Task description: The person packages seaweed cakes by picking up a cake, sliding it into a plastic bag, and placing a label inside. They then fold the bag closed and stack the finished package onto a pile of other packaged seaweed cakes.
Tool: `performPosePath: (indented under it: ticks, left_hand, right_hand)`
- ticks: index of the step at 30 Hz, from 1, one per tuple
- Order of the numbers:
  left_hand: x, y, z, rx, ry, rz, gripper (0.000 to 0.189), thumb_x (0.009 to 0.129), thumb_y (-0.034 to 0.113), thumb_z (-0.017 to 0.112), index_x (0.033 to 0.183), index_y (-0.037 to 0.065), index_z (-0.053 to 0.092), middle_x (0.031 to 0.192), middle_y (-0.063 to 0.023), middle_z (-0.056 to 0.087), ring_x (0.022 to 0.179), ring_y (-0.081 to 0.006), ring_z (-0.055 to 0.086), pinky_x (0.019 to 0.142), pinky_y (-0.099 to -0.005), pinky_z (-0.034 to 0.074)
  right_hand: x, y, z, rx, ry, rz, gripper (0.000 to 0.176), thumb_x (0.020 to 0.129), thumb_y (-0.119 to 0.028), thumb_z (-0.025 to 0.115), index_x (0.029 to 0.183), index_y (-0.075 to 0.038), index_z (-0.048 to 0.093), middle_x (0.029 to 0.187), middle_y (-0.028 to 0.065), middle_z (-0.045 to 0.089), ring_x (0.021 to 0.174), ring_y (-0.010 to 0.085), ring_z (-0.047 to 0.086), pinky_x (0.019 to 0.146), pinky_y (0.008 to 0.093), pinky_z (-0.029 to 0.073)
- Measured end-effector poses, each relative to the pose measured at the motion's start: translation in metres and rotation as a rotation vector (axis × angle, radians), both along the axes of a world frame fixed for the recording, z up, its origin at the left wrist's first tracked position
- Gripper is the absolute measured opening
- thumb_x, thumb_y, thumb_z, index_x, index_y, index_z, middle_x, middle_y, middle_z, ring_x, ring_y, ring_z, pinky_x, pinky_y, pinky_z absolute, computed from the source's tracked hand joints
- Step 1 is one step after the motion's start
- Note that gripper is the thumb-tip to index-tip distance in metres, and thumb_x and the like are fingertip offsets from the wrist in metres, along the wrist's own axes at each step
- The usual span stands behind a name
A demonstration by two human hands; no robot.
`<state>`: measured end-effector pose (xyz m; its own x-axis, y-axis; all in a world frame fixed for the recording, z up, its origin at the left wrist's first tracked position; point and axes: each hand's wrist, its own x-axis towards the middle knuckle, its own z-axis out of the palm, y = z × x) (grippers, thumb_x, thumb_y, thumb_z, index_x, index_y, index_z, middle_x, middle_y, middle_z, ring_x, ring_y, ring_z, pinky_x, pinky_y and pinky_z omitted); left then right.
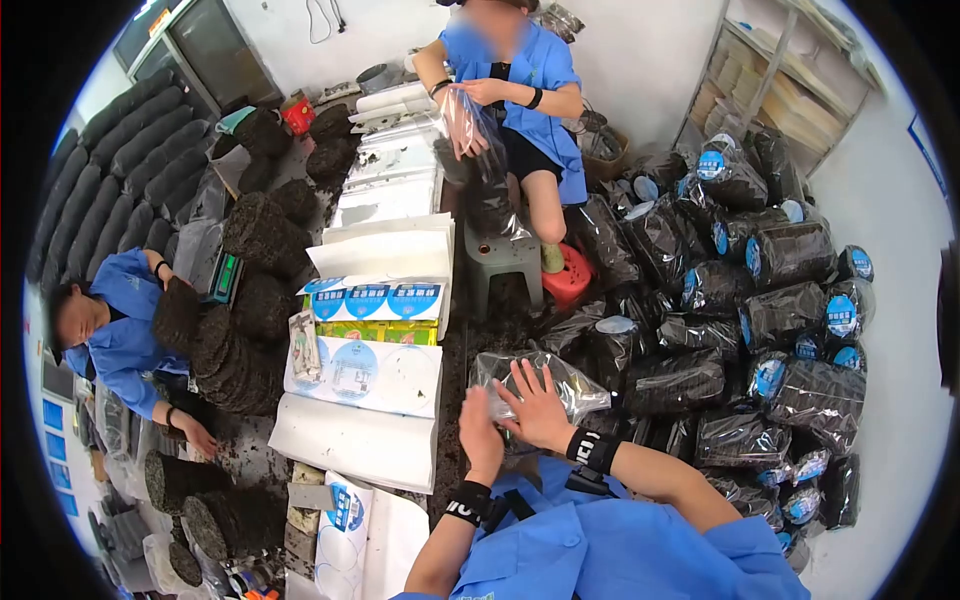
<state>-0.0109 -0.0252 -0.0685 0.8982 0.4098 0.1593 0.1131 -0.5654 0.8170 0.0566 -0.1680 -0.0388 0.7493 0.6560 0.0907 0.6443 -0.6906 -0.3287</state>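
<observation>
A shiny clear plastic bag (572,383) lies in front of me, right of the paper stacks; I cannot make out what is inside it. My right hand (540,408) rests on the bag with its fingers spread. At the bag's near left side is my left hand (481,437), seen edge-on, its fingers stretched out and apparently touching the plastic. Neither hand is wrapped around anything. Black bands circle both wrists. Just left of my left hand lie printed white sheets with round blue labels (352,372).
Bagged dark bundles with blue labels (785,400) are piled at right. Across from me a person (520,110) handles a clear bag over a grey stool (500,262), near a red stool (568,277). At left another person (125,310) holds a dark pressed bundle beside a green-lit scale (226,277).
</observation>
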Motion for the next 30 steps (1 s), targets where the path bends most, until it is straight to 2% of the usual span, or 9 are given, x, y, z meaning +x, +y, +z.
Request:
performPosePath:
  ticks: [2,6,9,11,16,20,24,27,30]
  left_hand:
    - [0.000,-0.021,0.003,0.439,-0.008,-0.272,0.051,0.092,0.006,0.050,0.140,-0.006,0.040,0.142,-0.0250,0.044,0.135,-0.0362,0.041,0.111,-0.0432,0.031]
    - [-0.006,-0.047,0.014,0.329,0.013,-0.403,0.074,0.088,0.035,0.058,0.141,-0.011,0.033,0.147,-0.0295,0.034,0.139,-0.0443,0.030,0.114,-0.0484,0.023]
    - [-0.001,-0.047,0.012,0.333,0.082,-0.493,0.087,0.086,0.052,0.058,0.145,-0.006,0.030,0.151,-0.0301,0.025,0.142,-0.0442,0.022,0.115,-0.0507,0.018]
    - [-0.001,-0.052,0.018,0.482,0.126,-0.550,0.094,0.081,0.065,0.058,0.146,0.002,0.033,0.153,-0.0268,0.024,0.142,-0.0446,0.019,0.114,-0.0552,0.016]
    - [0.000,-0.062,0.024,0.631,0.218,-0.594,0.096,0.078,0.065,0.061,0.146,0.004,0.035,0.155,-0.0191,0.025,0.144,-0.0424,0.016,0.114,-0.0587,0.011]
    - [0.006,-0.063,0.028,0.649,0.239,-0.605,0.097,0.076,0.061,0.066,0.146,0.003,0.035,0.155,-0.0182,0.025,0.144,-0.0401,0.018,0.113,-0.0593,0.012]
    - [0.009,-0.064,0.028,0.709,0.254,-0.640,0.097,0.074,0.057,0.070,0.146,0.002,0.034,0.155,-0.0214,0.024,0.144,-0.0412,0.018,0.113,-0.0598,0.011]
    - [0.012,-0.059,0.029,0.742,0.247,-0.642,0.093,0.075,0.053,0.070,0.145,0.003,0.036,0.154,-0.0255,0.022,0.143,-0.0442,0.018,0.112,-0.0625,0.012]
    - [0.010,-0.054,0.027,0.799,0.266,-0.680,0.092,0.076,0.052,0.070,0.145,0.002,0.035,0.153,-0.0253,0.024,0.144,-0.0426,0.018,0.112,-0.0624,0.012]
  right_hand:
    - [-0.002,-0.002,-0.008,-0.011,0.023,-0.006,0.070,0.087,-0.044,0.055,0.148,-0.014,0.036,0.154,0.0259,0.021,0.144,0.0425,0.017,0.114,0.0609,0.013]
    - [0.008,-0.007,-0.048,-0.210,-0.286,-0.055,0.079,0.082,-0.041,0.056,0.147,-0.003,0.033,0.154,0.0275,0.020,0.144,0.0438,0.014,0.115,0.0586,0.011]
    - [0.031,-0.048,-0.044,0.476,0.210,0.165,0.066,0.081,-0.023,0.065,0.139,0.001,0.043,0.147,0.0260,0.035,0.140,0.0403,0.028,0.116,0.0470,0.023]
    - [0.036,-0.085,0.007,0.602,0.146,-0.148,0.061,0.081,-0.023,0.069,0.133,0.003,0.048,0.139,0.0224,0.047,0.133,0.0387,0.040,0.113,0.0432,0.031]
    - [-0.002,-0.183,-0.013,0.753,0.165,-0.545,0.078,0.085,-0.021,0.066,0.147,0.004,0.026,0.149,0.0239,0.035,0.139,0.0353,0.033,0.114,0.0404,0.026]
    - [-0.067,-0.153,-0.087,0.573,0.334,-0.438,0.092,0.081,-0.024,0.072,0.149,0.004,0.017,0.147,0.0267,0.036,0.137,0.0346,0.036,0.112,0.0392,0.029]
    - [-0.021,-0.089,-0.075,0.990,0.775,-0.665,0.086,0.081,-0.022,0.072,0.147,0.006,0.024,0.143,0.0264,0.041,0.131,0.0360,0.041,0.107,0.0393,0.032]
    - [-0.005,-0.061,-0.059,0.708,0.089,-0.590,0.063,0.086,-0.011,0.060,0.141,0.007,0.035,0.144,0.0271,0.040,0.131,0.0409,0.042,0.109,0.0414,0.032]
    - [-0.003,-0.049,-0.053,0.492,-0.048,-0.441,0.058,0.088,-0.010,0.053,0.140,0.007,0.037,0.143,0.0265,0.041,0.138,0.0400,0.033,0.115,0.0440,0.025]
